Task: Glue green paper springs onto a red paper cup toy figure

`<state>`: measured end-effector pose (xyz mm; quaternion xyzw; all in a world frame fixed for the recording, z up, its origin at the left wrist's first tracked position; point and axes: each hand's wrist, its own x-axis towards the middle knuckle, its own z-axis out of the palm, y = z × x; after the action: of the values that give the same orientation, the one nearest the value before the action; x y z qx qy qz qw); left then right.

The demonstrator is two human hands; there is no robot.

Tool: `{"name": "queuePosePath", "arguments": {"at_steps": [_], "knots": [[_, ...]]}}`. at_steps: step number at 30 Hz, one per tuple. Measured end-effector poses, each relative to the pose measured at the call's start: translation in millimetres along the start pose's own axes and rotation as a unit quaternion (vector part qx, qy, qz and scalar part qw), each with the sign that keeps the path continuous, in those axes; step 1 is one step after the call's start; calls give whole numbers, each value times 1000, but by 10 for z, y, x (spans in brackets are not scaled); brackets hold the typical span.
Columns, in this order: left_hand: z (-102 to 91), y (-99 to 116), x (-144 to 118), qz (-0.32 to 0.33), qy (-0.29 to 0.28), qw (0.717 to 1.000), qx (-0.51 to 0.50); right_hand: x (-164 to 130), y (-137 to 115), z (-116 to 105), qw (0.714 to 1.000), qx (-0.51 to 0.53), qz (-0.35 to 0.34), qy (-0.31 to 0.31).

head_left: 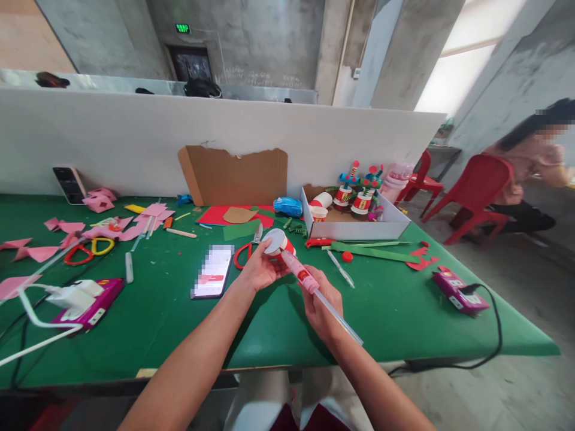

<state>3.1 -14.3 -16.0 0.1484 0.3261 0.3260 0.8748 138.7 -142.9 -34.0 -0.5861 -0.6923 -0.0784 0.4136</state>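
Your left hand (258,269) grips a paper cup (277,242); your right hand (320,305), fingers clamped, angles a glue gun (300,274) up-left, nozzle touching it.

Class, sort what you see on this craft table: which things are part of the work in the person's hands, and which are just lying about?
In use:
- left hand holding a red-and-white paper cup
- right hand holding a pink glue gun with its tip at the cup

Lying about:
- red scissors
- phone
- pink paper shapes
- box of finished cup figures
- green paper strips
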Motion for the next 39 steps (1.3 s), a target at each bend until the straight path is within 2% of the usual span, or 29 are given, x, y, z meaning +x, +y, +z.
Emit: {"name": "queuePosePath", "arguments": {"at_steps": [20, 27, 39], "knots": [[13, -2, -10, 9, -4, 1000, 24, 43, -10, -68, 1000, 14, 7, -2], [47, -4, -44, 14, 1, 999, 30, 39, -6, -46, 1000, 1, -1, 18], [-36, 7, 24, 1, -28, 999, 43, 38, 41, -43, 999, 10, 9, 30]]}}
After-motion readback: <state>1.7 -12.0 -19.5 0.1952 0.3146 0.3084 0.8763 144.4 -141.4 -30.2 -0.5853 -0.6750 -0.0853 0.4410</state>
